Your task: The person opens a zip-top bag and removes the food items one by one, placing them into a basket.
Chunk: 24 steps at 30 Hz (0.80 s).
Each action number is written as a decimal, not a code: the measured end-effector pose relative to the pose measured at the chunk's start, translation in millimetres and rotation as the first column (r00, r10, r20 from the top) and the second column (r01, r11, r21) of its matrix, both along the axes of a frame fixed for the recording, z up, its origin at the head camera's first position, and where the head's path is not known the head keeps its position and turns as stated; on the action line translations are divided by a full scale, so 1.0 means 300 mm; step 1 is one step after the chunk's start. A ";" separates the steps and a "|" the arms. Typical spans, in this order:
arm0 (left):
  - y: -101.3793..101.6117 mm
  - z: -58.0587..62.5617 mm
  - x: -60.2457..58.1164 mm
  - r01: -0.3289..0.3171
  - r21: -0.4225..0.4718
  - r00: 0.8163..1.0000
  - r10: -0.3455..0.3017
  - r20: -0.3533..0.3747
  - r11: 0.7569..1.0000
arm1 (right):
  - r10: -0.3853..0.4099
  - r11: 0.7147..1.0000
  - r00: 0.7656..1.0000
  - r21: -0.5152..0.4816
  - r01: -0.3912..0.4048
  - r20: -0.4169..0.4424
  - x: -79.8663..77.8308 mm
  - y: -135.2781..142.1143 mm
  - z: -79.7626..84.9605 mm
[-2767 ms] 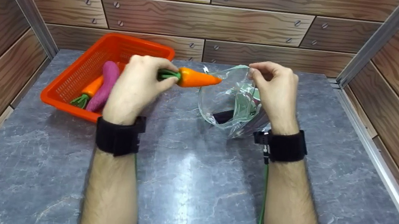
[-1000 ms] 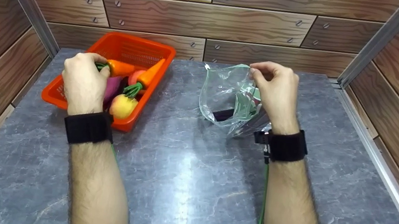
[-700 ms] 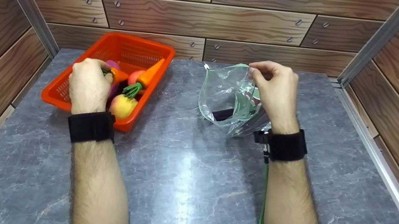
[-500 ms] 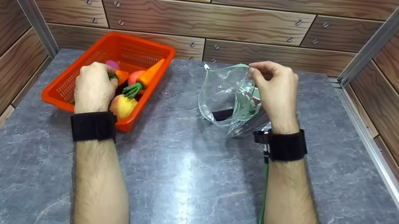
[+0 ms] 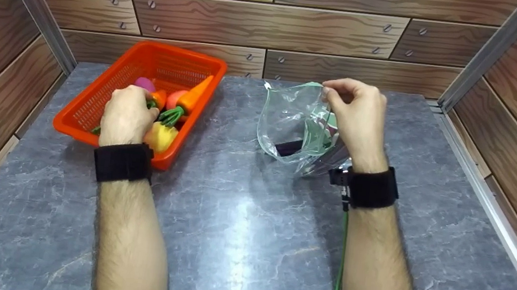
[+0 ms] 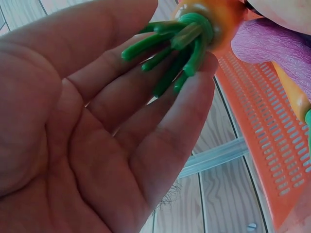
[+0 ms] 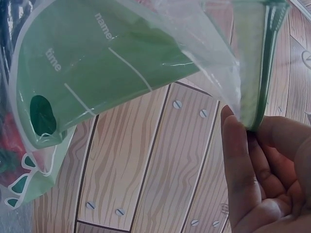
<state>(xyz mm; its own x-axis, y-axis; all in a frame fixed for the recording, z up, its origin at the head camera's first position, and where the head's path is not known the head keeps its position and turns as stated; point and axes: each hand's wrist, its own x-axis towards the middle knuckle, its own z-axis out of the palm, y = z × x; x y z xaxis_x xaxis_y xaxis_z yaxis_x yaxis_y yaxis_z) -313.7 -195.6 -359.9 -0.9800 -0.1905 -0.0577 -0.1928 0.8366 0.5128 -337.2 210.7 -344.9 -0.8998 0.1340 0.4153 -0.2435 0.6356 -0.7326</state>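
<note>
In the head view my left hand [image 5: 127,113] is inside the orange basket [image 5: 94,92], its fingers around the green stalks of an orange carrot [image 5: 160,97]. The left wrist view shows those stalks [image 6: 182,46] between thumb and fingers. Beside it lie another carrot [image 5: 196,93], a yellow-red fruit [image 5: 161,137], a reddish round fruit [image 5: 175,98] and a purple vegetable [image 5: 145,84], partly hidden by the hand. With thumb and fingertips my right hand [image 5: 362,113] pinches the rim of a clear zip bag [image 5: 286,119], mouth wide. A dark purple item [image 5: 289,147] lies inside.
The grey marbled tabletop [image 5: 230,219] lies under basket and bag. Wood-patterned walls [image 5: 267,27] enclose the back and sides. A green cable [image 5: 340,261] runs along the right forearm.
My left hand has carried the carrot from beside the bag's mouth leftward into the basket, then shifted slightly right and lower. My right hand keeps the bag rim in the same place.
</note>
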 end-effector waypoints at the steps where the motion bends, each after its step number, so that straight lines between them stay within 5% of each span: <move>1: 0.000 0.001 0.000 0.001 0.000 1.000 -0.001 0.003 1.000 | 0.002 1.000 1.000 -0.001 -0.002 -0.002 0.000 0.000 0.000; 12: 0.008 0.018 0.001 0.016 0.007 0.999 -0.016 0.036 1.000 | 0.007 1.000 1.000 -0.009 -0.007 0.009 0.000 -0.002 -0.001; 24: 0.141 0.069 0.031 0.081 -0.055 0.978 -0.090 -0.188 0.995 | 0.006 1.000 1.000 -0.002 -0.006 0.017 0.001 -0.004 0.001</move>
